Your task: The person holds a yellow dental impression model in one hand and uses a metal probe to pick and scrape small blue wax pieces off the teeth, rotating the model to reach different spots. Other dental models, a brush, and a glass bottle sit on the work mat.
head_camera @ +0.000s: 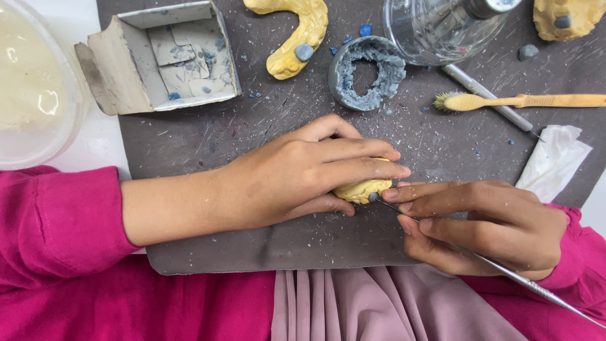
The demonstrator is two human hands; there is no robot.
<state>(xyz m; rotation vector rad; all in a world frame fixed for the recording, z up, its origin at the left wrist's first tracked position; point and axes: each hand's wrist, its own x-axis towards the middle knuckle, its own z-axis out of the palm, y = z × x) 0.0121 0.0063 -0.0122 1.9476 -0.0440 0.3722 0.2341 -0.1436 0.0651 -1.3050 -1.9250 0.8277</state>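
Observation:
My left hand [303, 173] lies palm down on the dark mat [208, 145], its fingers closed over a yellow dental cast [361, 189] that is mostly hidden beneath them. My right hand [486, 221] pinches a thin metal instrument [524, 282] like a pen. The instrument's tip touches the cast's right edge, where a small grey-blue spot shows. Its long handle runs off toward the lower right, over my pink sleeve.
Along the mat's far side sit an open cardboard box [165, 57], a yellow arch-shaped cast [297, 35], a grey-blue wax ring [367, 72], a clear glass jar [442, 25], a toothbrush [517, 101], a metal rod [486, 96] and another yellow cast [568, 16]. A white tissue [552, 161] lies right; a plastic tub [35, 82] stands left.

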